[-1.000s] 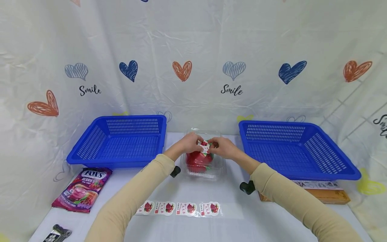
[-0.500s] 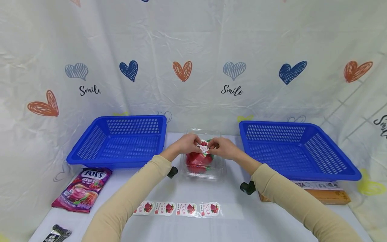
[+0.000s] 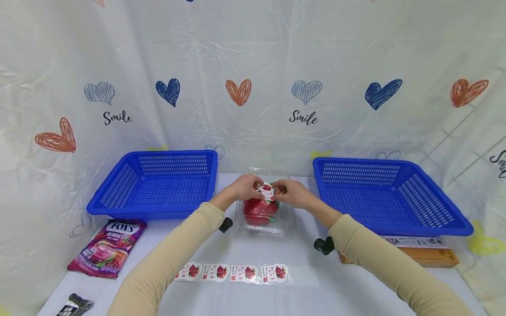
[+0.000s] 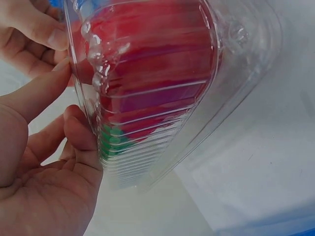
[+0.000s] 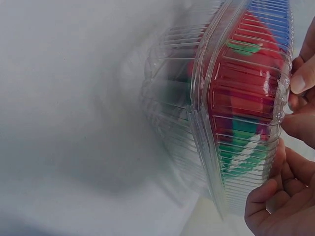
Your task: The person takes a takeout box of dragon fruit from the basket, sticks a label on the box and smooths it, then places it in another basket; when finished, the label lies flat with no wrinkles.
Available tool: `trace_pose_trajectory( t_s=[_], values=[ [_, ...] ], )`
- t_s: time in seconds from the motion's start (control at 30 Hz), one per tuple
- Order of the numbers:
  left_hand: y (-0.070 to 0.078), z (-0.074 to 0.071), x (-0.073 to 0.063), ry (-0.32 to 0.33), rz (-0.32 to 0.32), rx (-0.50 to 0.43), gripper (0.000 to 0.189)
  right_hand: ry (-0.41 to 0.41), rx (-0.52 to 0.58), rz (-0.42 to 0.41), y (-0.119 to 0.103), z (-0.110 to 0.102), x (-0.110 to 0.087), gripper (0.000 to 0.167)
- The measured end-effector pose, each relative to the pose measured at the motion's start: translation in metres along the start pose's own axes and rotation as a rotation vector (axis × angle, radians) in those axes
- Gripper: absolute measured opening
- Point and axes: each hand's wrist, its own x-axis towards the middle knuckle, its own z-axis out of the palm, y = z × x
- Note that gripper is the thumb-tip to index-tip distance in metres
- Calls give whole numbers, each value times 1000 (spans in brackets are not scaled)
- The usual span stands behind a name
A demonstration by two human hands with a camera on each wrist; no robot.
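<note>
In the head view a white sticker (image 3: 267, 192) with a red fruit picture lies at the top of a clear plastic clamshell box (image 3: 272, 227). My left hand (image 3: 246, 187) pinches the sticker's left edge between thumb and finger. On the opposite edge, my right hand (image 3: 293, 193) does the same. Red and green contents (image 4: 152, 54) show through the box walls; their exact kind is unclear. Both wrist views see the box from the side, with fingertips close over its lid. Whether the sticker touches the lid all over cannot be told.
Blue baskets stand at left (image 3: 170, 188) and right (image 3: 367, 202). Nearer me lies a clear strip with several similar stickers (image 3: 249, 273). A candy bag (image 3: 108, 248) is at left, a black-and-white item (image 3: 75, 306) below it. A brown box (image 3: 428, 256) sits at right.
My left hand has shifted slightly left, and more of the sticker shows between the fingers. My right hand, the clamshell box and the other things stay nearly where they were.
</note>
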Motion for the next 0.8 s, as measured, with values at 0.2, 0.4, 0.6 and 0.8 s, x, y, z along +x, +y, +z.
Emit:
trace_pose_trajectory(
  t_s=[0.2,0.4,0.6,0.8],
  values=[
    [-1,-1,0,-16,12,15,43,-7,21,-30,4,1,0,35],
    [-1,-2,3,-61,4,36,46,-13,13,-41,3,2,0,35],
    [1,-2,2,-61,-4,24,49,-8,11,-37,3,2,-1,39],
    [1,1,-3,-15,-21,-27,43,6,13,-50,3,3,-2,36]
  ],
)
